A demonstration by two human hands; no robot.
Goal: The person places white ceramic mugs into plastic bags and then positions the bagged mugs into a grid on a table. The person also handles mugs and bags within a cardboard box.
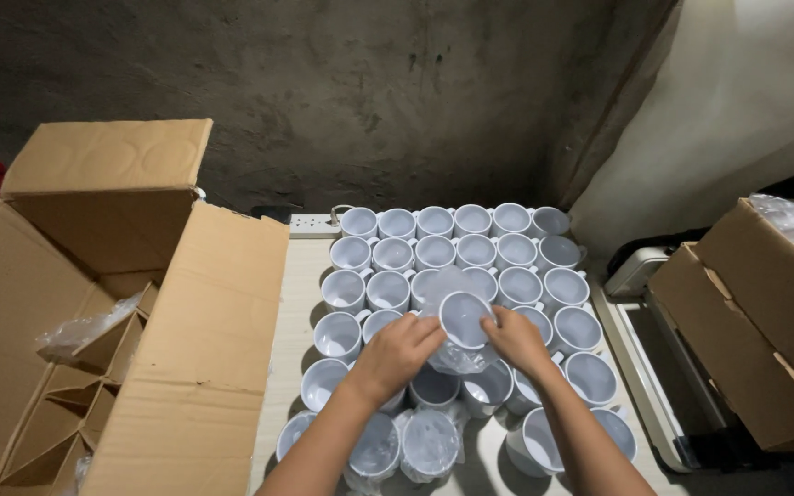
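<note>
Pale surface [298, 303] carries rows of white mugs [434, 253]; above them, left hand [397, 354] and right hand [516, 338] hold a plastic-wrapped mug [463, 323].

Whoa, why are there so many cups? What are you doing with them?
A person holds one white mug in both hands, the left hand and right hand gripping the clear plastic bag around it. Below it, rows of bare white mugs cover the table. A few bagged mugs sit at the near edge. An open cardboard box stands to the left.

Both hands' fingers [429, 335] around a plastic-wrapped white mug [463, 321]
</note>
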